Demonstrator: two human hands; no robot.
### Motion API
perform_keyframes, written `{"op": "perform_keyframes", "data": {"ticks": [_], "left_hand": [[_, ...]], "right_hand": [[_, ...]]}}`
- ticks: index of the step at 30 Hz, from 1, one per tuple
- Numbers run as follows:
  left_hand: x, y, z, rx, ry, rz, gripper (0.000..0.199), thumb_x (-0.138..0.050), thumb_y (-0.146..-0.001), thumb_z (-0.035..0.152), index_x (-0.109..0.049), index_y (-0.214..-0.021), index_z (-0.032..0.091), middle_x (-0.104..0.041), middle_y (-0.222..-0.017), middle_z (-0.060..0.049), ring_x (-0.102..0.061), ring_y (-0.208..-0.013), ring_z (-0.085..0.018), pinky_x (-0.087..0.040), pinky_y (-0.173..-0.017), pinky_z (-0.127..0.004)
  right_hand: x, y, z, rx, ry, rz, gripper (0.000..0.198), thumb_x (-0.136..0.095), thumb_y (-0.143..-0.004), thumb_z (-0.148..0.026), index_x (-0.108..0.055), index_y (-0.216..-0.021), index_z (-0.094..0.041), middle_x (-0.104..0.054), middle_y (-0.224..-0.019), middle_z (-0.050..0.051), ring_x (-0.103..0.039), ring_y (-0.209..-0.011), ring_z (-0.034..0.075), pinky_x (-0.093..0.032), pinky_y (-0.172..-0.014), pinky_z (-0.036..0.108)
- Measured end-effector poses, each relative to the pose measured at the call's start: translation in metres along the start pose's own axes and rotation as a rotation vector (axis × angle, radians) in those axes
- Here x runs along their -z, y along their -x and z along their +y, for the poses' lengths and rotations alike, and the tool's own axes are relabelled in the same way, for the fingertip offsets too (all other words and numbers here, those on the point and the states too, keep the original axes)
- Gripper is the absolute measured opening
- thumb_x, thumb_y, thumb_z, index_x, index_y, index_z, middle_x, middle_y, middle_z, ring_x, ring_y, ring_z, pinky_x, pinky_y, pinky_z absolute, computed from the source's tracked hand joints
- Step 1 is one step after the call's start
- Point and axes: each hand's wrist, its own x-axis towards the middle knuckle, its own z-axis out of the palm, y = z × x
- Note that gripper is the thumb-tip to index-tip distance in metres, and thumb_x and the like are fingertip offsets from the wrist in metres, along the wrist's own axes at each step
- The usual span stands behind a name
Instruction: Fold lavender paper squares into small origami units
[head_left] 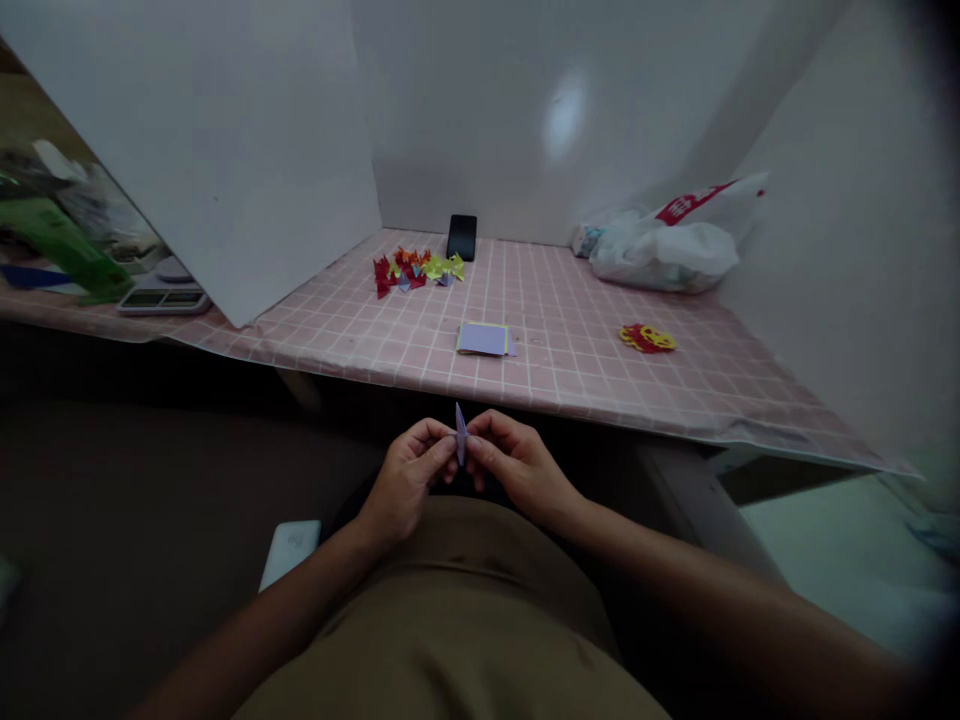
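Note:
A small folded piece of purple paper [460, 432] stands upright between my two hands, below the table's front edge and above my lap. My left hand [416, 470] pinches it from the left with thumb and forefinger. From the right, my right hand [521, 462] pinches the same paper. The paper's narrow pointed tip sticks up above the fingers; part of it is hidden behind the fingertips. On the table just beyond my hands lies a stack of square paper sheets [483, 339], purple on top with yellow showing at the edges.
Several folded paper figures [412, 270] in red, orange, yellow and purple cluster at the back left. A dark phone [462, 238] leans near the wall. Red and yellow cut-out pieces [647, 338] lie right, before a white plastic bag [667, 250]. A scale [163, 298] sits far left.

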Motion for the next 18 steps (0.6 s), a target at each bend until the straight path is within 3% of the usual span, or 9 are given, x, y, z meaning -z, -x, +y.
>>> {"op": "perform_keyframes", "data": {"ticks": [9,18], "left_hand": [[-0.0032,-0.0007,0.0014,-0.017,0.089,0.042,0.025,-0.080,-0.073,0.023,-0.058,-0.086,0.018,-0.059,-0.071,0.005,-0.052,-0.055,-0.006,-0.040,-0.052,-0.017],[-0.0043,-0.0003,0.0030,-0.029,0.036,0.042,0.020,-0.078,-0.073,0.024,-0.063,-0.082,0.016,-0.060,-0.068,0.003,-0.051,-0.056,-0.006,-0.041,-0.054,-0.019]], "right_hand": [[0.0007,-0.0011,0.0033,-0.006,-0.042,0.003,0.022,-0.063,-0.090,-0.038,-0.057,-0.087,-0.018,-0.059,-0.069,-0.002,-0.054,-0.054,0.009,-0.045,-0.051,0.023],[-0.0004,0.0005,-0.0007,-0.020,-0.052,-0.004,0.024,-0.065,-0.089,-0.041,-0.056,-0.086,-0.019,-0.059,-0.070,-0.002,-0.055,-0.057,0.010,-0.046,-0.052,0.024]]}}
